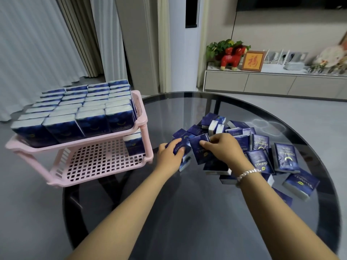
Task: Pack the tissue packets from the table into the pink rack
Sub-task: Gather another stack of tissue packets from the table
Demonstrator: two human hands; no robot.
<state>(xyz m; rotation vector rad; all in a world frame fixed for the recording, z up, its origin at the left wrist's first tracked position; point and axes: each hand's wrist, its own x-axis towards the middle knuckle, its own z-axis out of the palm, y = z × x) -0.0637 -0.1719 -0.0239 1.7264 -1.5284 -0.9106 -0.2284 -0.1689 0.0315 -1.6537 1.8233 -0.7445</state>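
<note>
Head view has my left hand (pixel 170 155) curled over a dark blue tissue packet (pixel 178 149) at the near-left edge of the pile, thumb on one side and fingers on the other, gripping it. My right hand (pixel 222 147), with a pearl bracelet (pixel 247 174) at the wrist, pinches a second packet (pixel 201 152) by its upper corner between thumb and fingertips; that packet stands tilted, just beside the one in my left. Beyond and to the right of both hands, the loose tissue packets (pixel 262 152) lie jumbled on the round dark glass table (pixel 187 212), some flat, some on edge, overlapping each other. To the left, at the table's rim, stands the pink rack (pixel 105 162) with two tiers. Its upper tier is filled with upright packets in tight rows (pixel 78 109). On the lower tier I see one packet (pixel 133 145) upright at the far right corner, on the slotted pink floor.
</note>
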